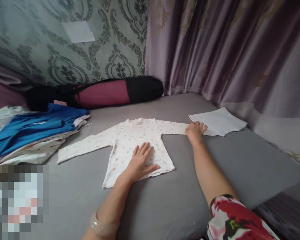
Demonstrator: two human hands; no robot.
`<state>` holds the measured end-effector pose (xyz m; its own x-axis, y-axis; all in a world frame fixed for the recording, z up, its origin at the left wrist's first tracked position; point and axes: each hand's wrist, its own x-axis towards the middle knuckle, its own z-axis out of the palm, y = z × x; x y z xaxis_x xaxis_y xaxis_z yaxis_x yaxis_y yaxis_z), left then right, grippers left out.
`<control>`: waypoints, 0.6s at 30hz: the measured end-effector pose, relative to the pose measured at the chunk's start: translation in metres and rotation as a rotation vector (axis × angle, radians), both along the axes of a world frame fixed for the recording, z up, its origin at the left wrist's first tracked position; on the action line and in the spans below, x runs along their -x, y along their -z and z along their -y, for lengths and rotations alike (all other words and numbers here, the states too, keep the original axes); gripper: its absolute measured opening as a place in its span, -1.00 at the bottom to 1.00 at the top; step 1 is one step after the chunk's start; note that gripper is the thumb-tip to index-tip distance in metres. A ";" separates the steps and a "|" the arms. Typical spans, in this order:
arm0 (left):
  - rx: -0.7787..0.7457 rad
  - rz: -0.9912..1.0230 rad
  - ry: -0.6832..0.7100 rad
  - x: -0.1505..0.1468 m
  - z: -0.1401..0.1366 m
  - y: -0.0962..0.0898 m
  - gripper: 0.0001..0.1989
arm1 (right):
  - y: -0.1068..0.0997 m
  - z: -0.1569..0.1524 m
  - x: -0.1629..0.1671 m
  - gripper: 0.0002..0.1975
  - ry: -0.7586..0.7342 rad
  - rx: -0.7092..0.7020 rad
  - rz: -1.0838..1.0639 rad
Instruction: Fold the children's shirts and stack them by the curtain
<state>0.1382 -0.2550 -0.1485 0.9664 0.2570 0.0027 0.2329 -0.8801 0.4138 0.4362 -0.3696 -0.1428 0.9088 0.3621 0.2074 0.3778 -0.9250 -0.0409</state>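
A small white long-sleeved shirt (125,143) with a faint coloured print lies spread on the grey sheet, its collar towards the wall and both sleeves stretched out sideways. My left hand (141,160) rests flat on the lower front of the shirt, fingers extended. At the end of the right-hand sleeve, my right hand (195,130) has its fingers curled over the cuff, which is mostly hidden beneath them. Just beyond that hand lies a folded white cloth (220,121), its near left corner close to my fingers.
Piled clothes (37,128), with a blue garment on top, lie at the left. A long black and maroon bag (103,92) runs along the patterned wall. Purple curtains (215,50) hang at the right of the bed (170,206). A pixelated patch covers the lower left corner.
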 end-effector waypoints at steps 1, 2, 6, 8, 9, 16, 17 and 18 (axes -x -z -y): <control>0.007 -0.002 0.000 0.000 0.000 0.000 -0.12 | -0.001 -0.001 -0.001 -0.65 0.017 0.001 -0.001; 0.013 -0.004 -0.001 0.000 0.000 0.000 -0.12 | -0.002 -0.002 -0.001 -0.65 0.029 0.000 -0.002; 0.020 -0.026 0.004 0.000 -0.001 -0.004 -0.13 | -0.005 -0.002 -0.002 -0.68 0.056 -0.008 -0.003; -0.001 -0.036 0.015 -0.002 -0.003 -0.009 -0.17 | -0.007 -0.001 -0.002 -0.68 0.043 -0.009 0.012; -0.017 -0.036 0.022 -0.004 -0.005 -0.012 -0.20 | -0.008 -0.001 -0.003 -0.69 0.033 -0.011 0.018; -0.046 0.067 -0.046 -0.048 -0.036 -0.012 -0.62 | -0.020 0.001 -0.010 -0.69 -0.048 -0.160 -0.182; -0.043 0.098 -0.053 -0.058 -0.042 -0.008 -0.63 | -0.022 0.000 -0.013 -0.71 -0.051 -0.213 -0.210; -0.037 0.130 -0.048 -0.068 -0.048 -0.003 -0.62 | -0.023 -0.001 -0.016 -0.73 -0.056 -0.275 -0.229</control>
<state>0.2057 -0.2070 -0.1458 0.9437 0.3008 0.1379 0.2218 -0.8844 0.4107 0.4517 -0.3686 -0.1202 0.9231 0.3719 0.0975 0.3803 -0.8456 -0.3747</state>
